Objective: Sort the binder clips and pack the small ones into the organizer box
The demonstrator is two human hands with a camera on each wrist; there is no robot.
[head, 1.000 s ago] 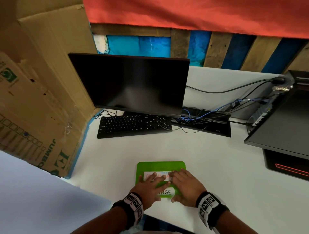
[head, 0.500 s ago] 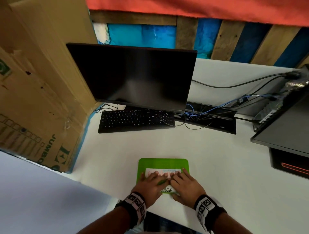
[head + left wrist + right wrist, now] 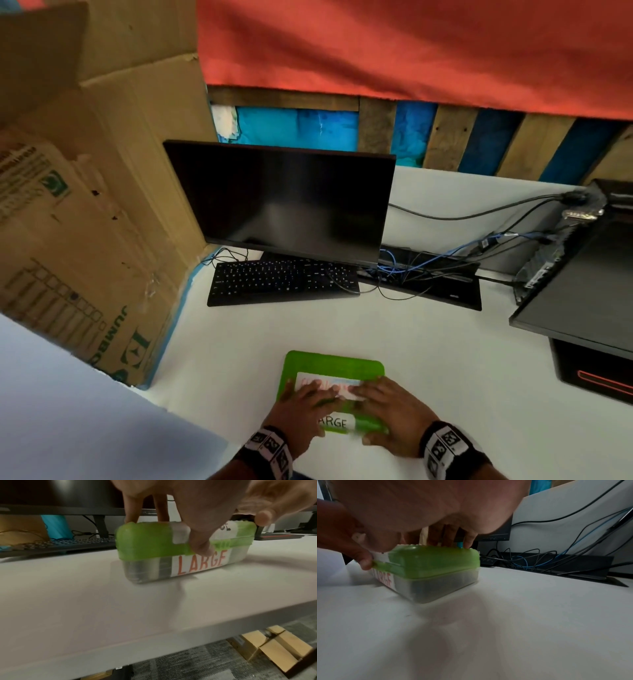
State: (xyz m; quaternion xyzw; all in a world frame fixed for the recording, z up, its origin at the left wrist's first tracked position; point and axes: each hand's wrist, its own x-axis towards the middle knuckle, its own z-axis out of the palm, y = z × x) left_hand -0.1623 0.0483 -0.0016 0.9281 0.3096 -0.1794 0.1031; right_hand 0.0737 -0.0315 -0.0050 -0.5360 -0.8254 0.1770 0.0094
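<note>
- A rectangular organizer box with a bright green plastic lid and a clear lower half [image 3: 330, 363] sits on the white tabletop [image 3: 428, 342], close to its near edge, with its lid down.
- A white paper label with "LARGE" in red letters [image 3: 200, 563] is stuck on the near side wall of the box; a second white label lies on the lid, its writing too blurred to read.
- The left hand [image 3: 301, 411] lies over the left part of the lid, fingers [image 3: 131, 513] spread and pressing on the top while the thumb reaches down the front to the lid's edge above the label.
- The right hand [image 3: 394, 411] covers the right part of the lid likewise, fingers [image 3: 469, 539] on top and thumb curled against the green front lip.
- Dark contents show through the clear base [image 3: 440, 586], too blurred to identify.
- Behind the box stand a black monitor [image 3: 284, 202] and a black keyboard [image 3: 281, 281], well apart from it.
- A brown cardboard box [image 3: 89, 212] rises on the left, and tangled black and blue cables [image 3: 411, 270] run on the right.
</note>
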